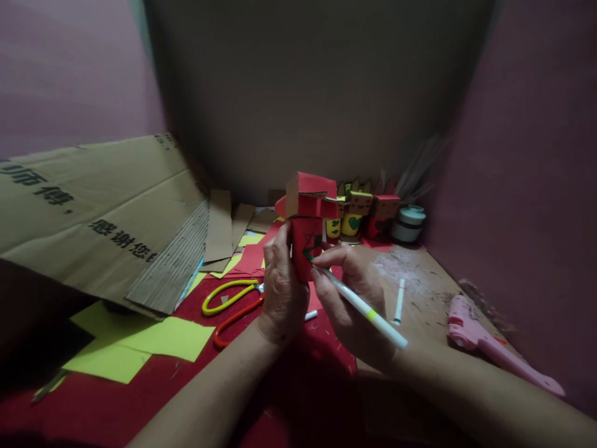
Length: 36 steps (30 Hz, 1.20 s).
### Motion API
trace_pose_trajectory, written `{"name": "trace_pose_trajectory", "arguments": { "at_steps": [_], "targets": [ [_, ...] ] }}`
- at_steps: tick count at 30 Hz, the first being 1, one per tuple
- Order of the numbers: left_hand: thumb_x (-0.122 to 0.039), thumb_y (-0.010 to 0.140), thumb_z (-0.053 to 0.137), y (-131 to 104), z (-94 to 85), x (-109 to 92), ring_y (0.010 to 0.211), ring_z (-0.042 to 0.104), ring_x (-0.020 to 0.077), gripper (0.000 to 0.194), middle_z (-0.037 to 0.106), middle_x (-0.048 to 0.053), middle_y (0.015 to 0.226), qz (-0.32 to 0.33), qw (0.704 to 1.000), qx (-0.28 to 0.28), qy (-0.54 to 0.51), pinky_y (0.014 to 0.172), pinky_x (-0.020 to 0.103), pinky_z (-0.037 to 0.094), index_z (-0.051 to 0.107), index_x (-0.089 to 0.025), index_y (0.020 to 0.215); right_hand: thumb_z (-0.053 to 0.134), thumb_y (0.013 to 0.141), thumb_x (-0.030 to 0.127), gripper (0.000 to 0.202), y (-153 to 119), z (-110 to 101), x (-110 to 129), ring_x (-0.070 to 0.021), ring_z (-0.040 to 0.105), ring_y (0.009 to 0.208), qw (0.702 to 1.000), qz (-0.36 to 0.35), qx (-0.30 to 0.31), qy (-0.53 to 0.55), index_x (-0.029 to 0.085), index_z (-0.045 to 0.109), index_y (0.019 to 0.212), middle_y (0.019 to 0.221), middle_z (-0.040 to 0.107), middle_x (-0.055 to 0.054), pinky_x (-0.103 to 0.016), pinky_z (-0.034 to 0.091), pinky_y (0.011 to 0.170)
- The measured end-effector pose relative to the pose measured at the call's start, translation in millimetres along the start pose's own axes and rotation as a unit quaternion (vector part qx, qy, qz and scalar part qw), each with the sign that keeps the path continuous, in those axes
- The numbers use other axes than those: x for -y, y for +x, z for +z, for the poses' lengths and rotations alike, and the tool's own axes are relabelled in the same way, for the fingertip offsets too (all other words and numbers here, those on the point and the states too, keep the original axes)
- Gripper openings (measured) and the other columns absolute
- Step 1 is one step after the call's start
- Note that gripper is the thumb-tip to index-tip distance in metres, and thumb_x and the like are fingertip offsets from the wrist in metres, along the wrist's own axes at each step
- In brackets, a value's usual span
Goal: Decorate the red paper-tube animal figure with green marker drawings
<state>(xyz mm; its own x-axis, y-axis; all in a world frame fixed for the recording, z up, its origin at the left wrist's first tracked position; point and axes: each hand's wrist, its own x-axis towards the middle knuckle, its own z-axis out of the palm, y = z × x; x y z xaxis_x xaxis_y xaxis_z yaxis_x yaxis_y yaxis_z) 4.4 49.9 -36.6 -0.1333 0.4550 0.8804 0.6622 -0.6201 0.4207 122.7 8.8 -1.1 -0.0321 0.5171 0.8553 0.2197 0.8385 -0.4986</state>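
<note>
My left hand point(283, 283) is closed around a red paper figure point(303, 249) with a boxy red and cardboard head above a cup-like body. Held upright, the figure bears a dark star outline on its front, partly filled with green. Between the fingers of my right hand point(349, 292) is a white marker point(364, 308) with a yellow-green band, its tip touching the lower part of the star. Left of my left hand lie scissors point(231, 305) with one yellow and one red handle; their blades are mostly hidden. A small white cap point(311, 315) rests between my wrists.
Several yellow and red figures point(359, 214) stand at the back beside a lidded pot point(409, 223). A pink glue gun point(485, 342) and a white marker-like stick point(399, 301) lie right. Left are yellow paper sheets point(140, 345) and a large cardboard piece point(93, 211).
</note>
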Motion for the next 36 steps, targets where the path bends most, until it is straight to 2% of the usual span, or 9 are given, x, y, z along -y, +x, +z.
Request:
{"name": "trace_pose_trajectory", "arguments": {
  "at_steps": [6, 15, 20, 29, 36],
  "targets": [
    [-0.021, 0.098, 0.056, 0.8, 0.1, -0.6, 0.109, 0.06, 0.0284, 0.043, 0.066, 0.012, 0.121, -0.012, 1.0, 0.0, -0.013, 0.092, 0.048, 0.059, 0.051, -0.027, 0.14, 0.058, 0.091, 0.012, 0.015, -1.0, 0.4, -1.7, -0.015, 0.063, 0.079, 1.0, 0.01, -0.001, 0.005, 0.026, 0.058, 0.096, 0.087, 0.061, 0.001, -0.033, 0.055, 0.075],
    [-0.013, 0.092, 0.063, 0.0, -0.3, 0.4, 0.114, 0.061, 0.0296, 0.058, 0.066, 0.015, 0.126, -0.028, 0.999, 0.021, -0.015, 0.096, 0.048, 0.056, 0.046, -0.021, 0.147, 0.057, 0.091, 0.013, 0.012, 1.7, 0.0, 2.2, -0.0111, 0.058, 0.066, 0.999, 0.036, -0.022, 0.009, 0.024, 0.057, 0.091, 0.078, 0.058, 0.005, -0.026, 0.049, 0.062],
    [-0.009, 0.09, 0.063, 0.7, -1.4, 2.5, 0.116, 0.06, 0.0308, 0.062, 0.064, 0.017, 0.129, -0.015, 1.0, 0.019, -0.018, 0.099, 0.048, 0.055, 0.045, -0.018, 0.149, 0.057, 0.091, 0.013, 0.012, 1.5, 0.2, -1.8, -0.01, 0.055, 0.06, 0.998, 0.05, -0.026, 0.007, 0.024, 0.056, 0.094, 0.073, 0.056, 0.007, -0.025, 0.046, 0.057],
    [-0.01, 0.091, 0.061, -0.6, -1.2, 2.3, 0.113, 0.061, 0.0304, 0.061, 0.065, 0.015, 0.127, -0.024, 0.999, 0.02, -0.026, 0.097, 0.049, 0.057, 0.045, -0.021, 0.149, 0.056, 0.091, 0.013, 0.012, 1.5, -0.2, 2.3, -0.0098, 0.053, 0.059, 0.999, 0.043, -0.015, 0.017, 0.025, 0.056, 0.092, 0.07, 0.055, 0.007, -0.025, 0.045, 0.055],
    [-0.01, 0.092, 0.061, -0.5, -1.0, 1.2, 0.117, 0.06, 0.0297, 0.059, 0.065, 0.016, 0.13, -0.026, 0.999, 0.018, -0.028, 0.101, 0.05, 0.055, 0.045, -0.02, 0.148, 0.058, 0.091, 0.015, 0.011, 2.0, 1.2, 0.0, -0.0135, 0.058, 0.071, 0.997, 0.066, -0.04, 0.015, 0.025, 0.054, 0.091, 0.079, 0.057, 0.003, -0.027, 0.045, 0.056]
  ]
}}
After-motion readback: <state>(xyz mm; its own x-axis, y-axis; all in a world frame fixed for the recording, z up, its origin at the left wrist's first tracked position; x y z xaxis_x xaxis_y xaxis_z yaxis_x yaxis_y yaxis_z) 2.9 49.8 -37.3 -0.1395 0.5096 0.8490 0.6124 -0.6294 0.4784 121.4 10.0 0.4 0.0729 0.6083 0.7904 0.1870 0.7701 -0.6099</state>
